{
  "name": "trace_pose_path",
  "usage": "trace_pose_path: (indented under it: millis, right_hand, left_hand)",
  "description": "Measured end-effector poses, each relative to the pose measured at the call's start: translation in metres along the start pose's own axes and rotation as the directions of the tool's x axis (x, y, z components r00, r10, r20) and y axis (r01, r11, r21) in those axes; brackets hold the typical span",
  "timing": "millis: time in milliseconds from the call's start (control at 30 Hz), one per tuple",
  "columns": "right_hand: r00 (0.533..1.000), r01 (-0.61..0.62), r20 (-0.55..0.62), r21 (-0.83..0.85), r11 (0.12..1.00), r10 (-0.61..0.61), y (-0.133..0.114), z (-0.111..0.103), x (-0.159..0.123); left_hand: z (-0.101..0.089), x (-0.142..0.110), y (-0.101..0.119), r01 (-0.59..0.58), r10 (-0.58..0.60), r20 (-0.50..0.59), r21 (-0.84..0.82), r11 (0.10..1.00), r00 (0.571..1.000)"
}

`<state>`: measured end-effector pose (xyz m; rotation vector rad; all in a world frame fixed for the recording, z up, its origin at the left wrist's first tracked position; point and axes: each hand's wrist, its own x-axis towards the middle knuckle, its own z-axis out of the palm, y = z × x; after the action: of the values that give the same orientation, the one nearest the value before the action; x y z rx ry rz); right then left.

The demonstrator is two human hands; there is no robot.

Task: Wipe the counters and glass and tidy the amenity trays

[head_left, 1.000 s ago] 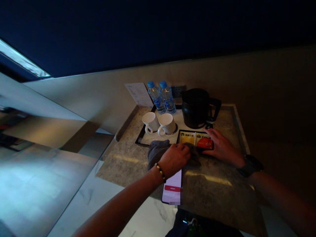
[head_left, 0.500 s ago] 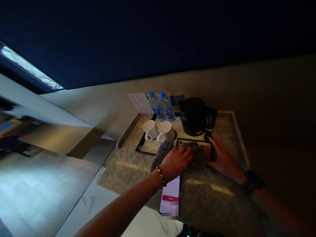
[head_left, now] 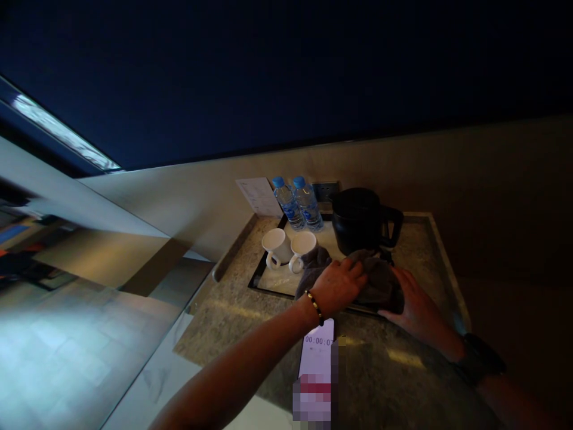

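My left hand (head_left: 342, 286), with a beaded bracelet on its wrist, presses a grey cloth (head_left: 373, 279) down with bent fingers. The cloth lies over a dark-edged box (head_left: 396, 297) at the tray's front right, hiding most of it. My right hand (head_left: 416, 307) grips the box's right end between thumb and fingers. Just behind stands a black kettle (head_left: 356, 221), its handle to the right. To the left of the cloth are two white mugs, one farther left (head_left: 276, 246) and one (head_left: 303, 248) partly against the cloth.
Two water bottles (head_left: 298, 206) stand at the back of the black-rimmed tray (head_left: 255, 280), near a leaning paper card (head_left: 259, 196). A phone showing a timer (head_left: 317, 352) lies in front on the stone counter (head_left: 233, 322). A raised ledge (head_left: 447, 269) borders the counter's right side.
My left hand has moved right with the cloth, which now covers the box's yellow and red printed face. My right hand stays at the box's end. The view has shifted slightly.
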<state>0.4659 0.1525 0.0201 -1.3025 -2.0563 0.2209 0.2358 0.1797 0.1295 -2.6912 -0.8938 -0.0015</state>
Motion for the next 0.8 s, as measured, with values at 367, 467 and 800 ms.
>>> trace_pose_path:
  millis: [367,467,800]
  right_hand:
    - [0.924,-0.038,-0.383,-0.085,0.996,0.003,-0.002,-0.067,0.086]
    - [0.954,-0.093,-0.289,-0.013,0.996,0.085,0.001,-0.065,0.124]
    - [0.974,-0.167,-0.158,-0.026,0.986,0.161,-0.001,-0.065,0.129]
  left_hand:
    - [-0.113,0.064,-0.056,0.22,-0.117,-0.45,0.186,0.958,0.885]
    - [-0.087,0.103,-0.07,0.091,-0.046,-0.326,0.122,0.988,0.944]
    - [-0.065,0.1,-0.126,0.51,-0.501,-0.14,0.036,0.86,0.854]
